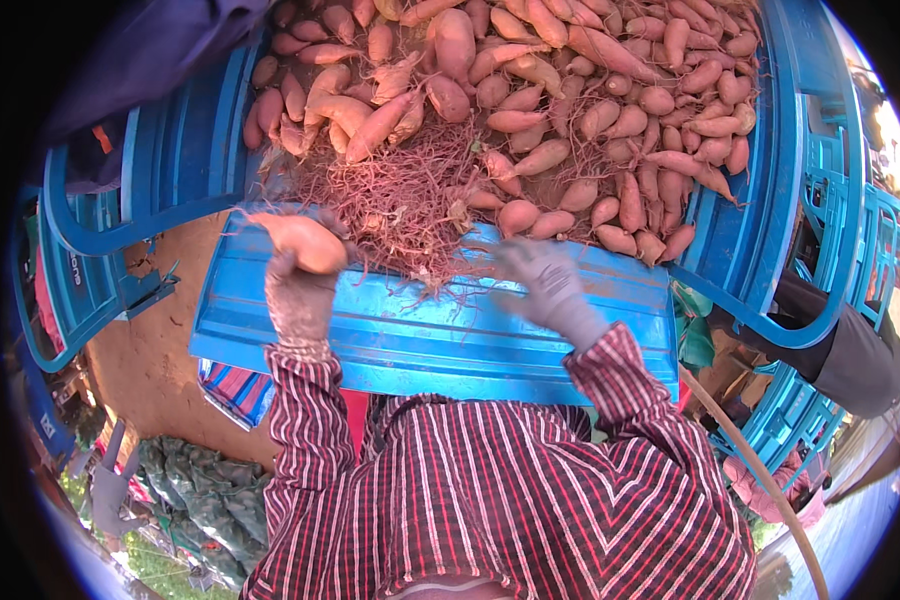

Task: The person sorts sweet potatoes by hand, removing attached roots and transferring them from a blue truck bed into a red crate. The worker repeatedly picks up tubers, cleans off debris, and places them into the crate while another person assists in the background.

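My left hand [301, 298], in a soiled glove, is closed round a sweet potato [313, 244] with a thin root tail, held above the left part of the lowered blue tailgate [420, 345]. My right hand [550, 287], in a grey glove, is over the tailgate's right half. Its fingers are stretched out to the left and blurred by motion; nothing shows in them. Between the hands, a tangled heap of thin reddish roots [400, 200] lies at the bed's edge and spills onto the tailgate. Beyond it, a large pile of sweet potatoes [610, 120] fills the blue truck bed.
Blue side panels [740, 230] with tubular rails flank the load. A person's dark sleeve [160, 55] reaches in at upper left, and a dark-clad limb [840, 350] shows at right. A thin pole [760, 470] slants at lower right. Dark green sacking [195, 500] lies at lower left.
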`<control>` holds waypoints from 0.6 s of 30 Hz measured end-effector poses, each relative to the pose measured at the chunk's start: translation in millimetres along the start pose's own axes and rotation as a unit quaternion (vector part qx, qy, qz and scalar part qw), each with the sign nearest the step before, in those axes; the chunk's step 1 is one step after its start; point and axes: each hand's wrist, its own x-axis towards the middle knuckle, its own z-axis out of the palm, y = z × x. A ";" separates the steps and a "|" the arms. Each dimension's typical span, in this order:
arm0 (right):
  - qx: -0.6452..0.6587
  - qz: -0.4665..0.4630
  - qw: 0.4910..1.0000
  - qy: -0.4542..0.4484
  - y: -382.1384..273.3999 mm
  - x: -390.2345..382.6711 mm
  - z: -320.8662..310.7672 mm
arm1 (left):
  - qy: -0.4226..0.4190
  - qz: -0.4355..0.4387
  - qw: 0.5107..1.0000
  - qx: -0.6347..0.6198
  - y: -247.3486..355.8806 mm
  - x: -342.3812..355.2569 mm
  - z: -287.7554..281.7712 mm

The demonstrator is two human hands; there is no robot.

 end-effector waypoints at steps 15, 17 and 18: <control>-0.097 0.007 0.994 -0.053 76.4 72.8 -13.7 | 0.067 -0.208 0.960 0.177 -72.1 -33.4 32.0; 0.120 0.060 0.991 0.025 75.0 58.8 -22.6 | 0.068 -0.227 0.952 0.195 -74.9 -34.1 34.2; 0.241 0.117 0.963 0.019 71.8 51.7 -22.8 | 0.055 -0.253 0.948 0.184 -78.3 -32.3 36.0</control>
